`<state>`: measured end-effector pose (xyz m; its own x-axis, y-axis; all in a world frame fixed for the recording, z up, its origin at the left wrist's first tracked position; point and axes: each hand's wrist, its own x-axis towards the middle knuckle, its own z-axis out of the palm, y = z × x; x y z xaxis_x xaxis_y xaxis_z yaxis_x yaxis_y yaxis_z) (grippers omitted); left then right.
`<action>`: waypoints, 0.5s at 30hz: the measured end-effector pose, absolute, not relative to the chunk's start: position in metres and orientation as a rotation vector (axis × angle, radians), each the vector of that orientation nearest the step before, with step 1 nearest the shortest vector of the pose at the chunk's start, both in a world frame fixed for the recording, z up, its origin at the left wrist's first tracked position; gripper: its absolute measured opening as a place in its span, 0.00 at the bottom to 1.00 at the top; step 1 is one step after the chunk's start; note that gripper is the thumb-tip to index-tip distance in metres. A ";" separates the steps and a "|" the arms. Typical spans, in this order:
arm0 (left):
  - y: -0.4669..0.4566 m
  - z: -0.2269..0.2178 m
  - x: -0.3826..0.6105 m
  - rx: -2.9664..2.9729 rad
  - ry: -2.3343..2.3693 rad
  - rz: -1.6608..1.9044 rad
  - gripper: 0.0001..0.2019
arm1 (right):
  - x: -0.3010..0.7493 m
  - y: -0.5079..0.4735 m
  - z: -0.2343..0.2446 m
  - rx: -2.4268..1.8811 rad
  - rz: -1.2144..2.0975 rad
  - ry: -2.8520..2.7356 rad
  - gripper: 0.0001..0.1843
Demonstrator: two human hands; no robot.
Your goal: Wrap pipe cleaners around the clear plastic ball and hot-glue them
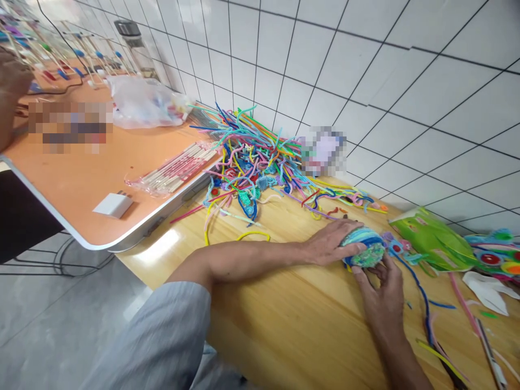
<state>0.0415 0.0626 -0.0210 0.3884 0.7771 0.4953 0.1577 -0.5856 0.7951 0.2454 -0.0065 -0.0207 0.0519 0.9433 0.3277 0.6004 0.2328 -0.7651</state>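
Both my hands close around a round coil of blue and green pipe cleaners lying on the wooden table. My left hand wraps over its left side, fingers curled on top. From below, my right hand pinches the coil's lower right edge. A dark blue pipe cleaner trails from the coil toward the table's near right.
A big tangle of coloured pipe cleaners lies behind the hands. A green packet and finished pipe-cleaner pieces sit right. The orange table at left holds a white charger, bagged sticks and a plastic bag.
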 end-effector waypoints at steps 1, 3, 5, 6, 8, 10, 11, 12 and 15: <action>0.062 -0.021 0.041 1.991 0.795 1.199 0.34 | 0.246 -0.007 -0.021 -1.467 0.506 -1.643 0.45; 0.062 -0.019 0.040 1.986 0.800 1.186 0.33 | 0.247 -0.008 -0.021 -1.478 0.521 -1.638 0.45; 0.061 -0.016 0.039 1.972 0.812 1.163 0.32 | 0.246 -0.009 -0.021 -1.486 0.524 -1.635 0.45; 0.060 -0.015 0.039 1.965 0.817 1.155 0.32 | 0.246 -0.009 -0.021 -1.487 0.521 -1.635 0.44; 0.059 -0.012 0.038 1.959 0.820 1.146 0.33 | 0.245 -0.010 -0.020 -1.478 0.504 -1.635 0.43; 0.058 -0.012 0.038 1.947 0.827 1.149 0.34 | 0.246 -0.010 -0.018 -1.459 0.448 -1.621 0.40; 0.058 -0.013 0.038 1.934 0.836 1.163 0.34 | 0.246 -0.010 -0.017 -1.442 0.400 -1.607 0.39; 0.058 -0.014 0.038 1.918 0.848 1.185 0.34 | 0.247 -0.010 -0.016 -1.420 0.344 -1.588 0.38; 0.060 -0.017 0.039 1.879 0.886 1.309 0.37 | 0.250 -0.012 -0.010 -1.354 0.189 -1.548 0.35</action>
